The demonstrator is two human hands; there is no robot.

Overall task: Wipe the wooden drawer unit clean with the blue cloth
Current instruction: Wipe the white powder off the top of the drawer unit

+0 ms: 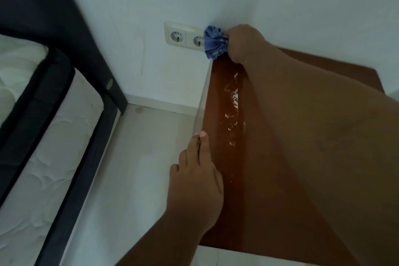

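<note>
Bed (54, 136) off to my left, then floor (140, 168), then my left grip (196, 185) — fingers straight, holding nothing, laid along the left edge of the unit (220, 84) near its front. On the wall behind is a socket (183, 36). Just right of it the cloth (214, 43) sits bunched at the top's back left corner, against the wall, my right grip (244, 43) curled tight round it. A wet streak (233, 101) with pale flecks runs from that corner toward me, parallel to the left edge. So the work lies nearer me than the cloth — I judge the next stroke is a pull straight back along it.
</note>
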